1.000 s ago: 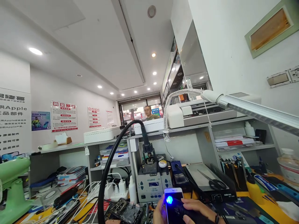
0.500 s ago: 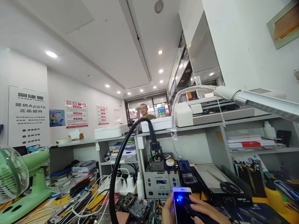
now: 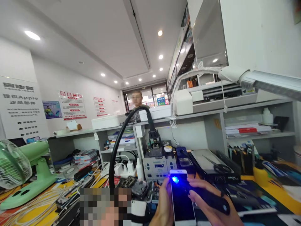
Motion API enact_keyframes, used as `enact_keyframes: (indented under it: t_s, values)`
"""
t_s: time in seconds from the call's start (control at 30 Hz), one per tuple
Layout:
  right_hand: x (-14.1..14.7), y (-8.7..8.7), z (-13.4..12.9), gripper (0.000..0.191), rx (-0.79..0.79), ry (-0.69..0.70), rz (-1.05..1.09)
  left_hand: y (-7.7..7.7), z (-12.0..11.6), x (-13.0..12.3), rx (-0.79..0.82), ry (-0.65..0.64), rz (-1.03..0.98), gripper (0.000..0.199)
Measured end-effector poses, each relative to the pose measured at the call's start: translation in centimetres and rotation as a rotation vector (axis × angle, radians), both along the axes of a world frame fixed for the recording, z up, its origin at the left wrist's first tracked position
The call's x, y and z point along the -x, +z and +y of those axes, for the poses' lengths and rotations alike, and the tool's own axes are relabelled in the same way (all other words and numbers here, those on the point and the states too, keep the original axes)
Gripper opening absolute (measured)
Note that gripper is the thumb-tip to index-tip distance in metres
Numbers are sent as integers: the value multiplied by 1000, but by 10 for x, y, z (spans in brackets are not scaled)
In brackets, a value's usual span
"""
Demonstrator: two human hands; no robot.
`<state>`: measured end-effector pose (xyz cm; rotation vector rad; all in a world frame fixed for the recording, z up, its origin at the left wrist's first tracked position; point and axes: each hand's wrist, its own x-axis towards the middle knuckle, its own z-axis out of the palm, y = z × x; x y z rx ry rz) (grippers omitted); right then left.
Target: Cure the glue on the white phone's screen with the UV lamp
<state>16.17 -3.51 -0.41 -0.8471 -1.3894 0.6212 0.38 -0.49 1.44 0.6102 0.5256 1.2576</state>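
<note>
A white-framed phone (image 3: pixel 182 204) with a dark screen stands tilted up in my left hand (image 3: pixel 162 204), whose fingers wrap its left edge. My right hand (image 3: pixel 209 201) is closed around a dark handheld light (image 3: pixel 215 201) with a rounded end pointing to the lower right. Blue light glows on the upper left of the phone's screen. The light's front end lies over the screen; whether it touches the glass I cannot tell.
Behind the phone stands a grey soldering station (image 3: pixel 156 166) with a thick black hose (image 3: pixel 113 157) arching left. A green fan (image 3: pixel 30 175), white cables (image 3: pixel 35 201), opened devices (image 3: pixel 136 186) and scissors (image 3: pixel 218 166) surround the hands. A person (image 3: pixel 137 99) is beyond the counter.
The view has tilted down, so more of both hands and the phone shows, along with the handheld light's rear end. The phone and light are still held.
</note>
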Motion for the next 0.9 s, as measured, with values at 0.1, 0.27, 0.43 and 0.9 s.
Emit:
enact_keyframes:
  t_s: [0.1, 0.27, 0.43, 0.9]
  values:
    - [4, 7, -10, 32, 50, 2, -1, 0, -3, 2, -10, -66, 1, 36]
    - [4, 18, -15, 27, 32, 43, -44, -4, -2, 4, 9, -16, 37, 28]
    - [5, 22, -17, 24, -15, 11, -136, -6, 0, 5, 21, -9, 50, 28]
    - [3, 16, -16, 23, -42, -18, -148, -5, 1, 5, 19, -17, 72, 35]
